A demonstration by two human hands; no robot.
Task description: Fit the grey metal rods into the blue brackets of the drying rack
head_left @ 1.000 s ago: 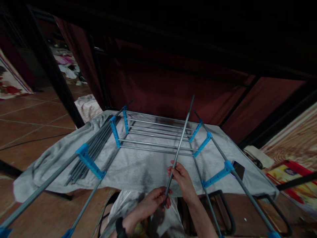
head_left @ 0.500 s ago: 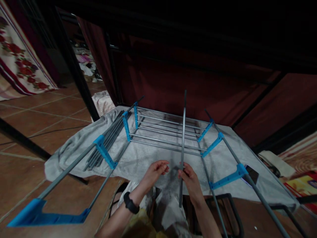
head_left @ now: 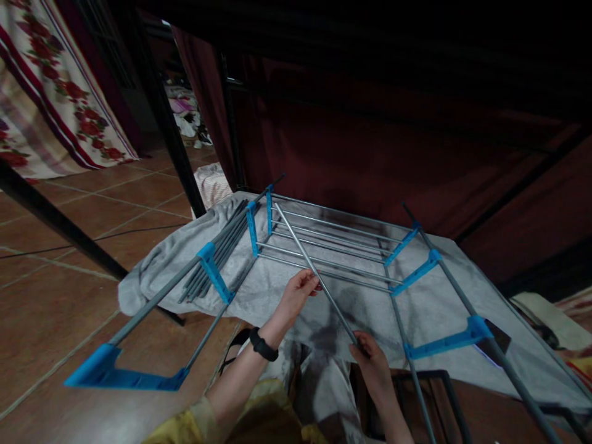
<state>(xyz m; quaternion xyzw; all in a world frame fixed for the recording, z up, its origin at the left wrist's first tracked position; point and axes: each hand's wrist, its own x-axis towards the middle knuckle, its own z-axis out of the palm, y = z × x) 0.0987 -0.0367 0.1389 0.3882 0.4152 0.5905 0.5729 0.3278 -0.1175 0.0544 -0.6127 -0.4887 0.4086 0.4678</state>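
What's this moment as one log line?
left hand: pinching rod mid-length | right hand: gripping its near end | rod: slanted over rack | rack: flat on grey cloth

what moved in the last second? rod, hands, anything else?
The loose rod swung from near upright to a slant, its far end now leaning left over the rack. The left hand regripped its middle; the right hand kept the near end. Rack and grey cloth unchanged.

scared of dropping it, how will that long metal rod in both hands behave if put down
Probably stiff: the metal rod runs straight between left hand and right hand. Thin and round, so likely light and apt to roll.
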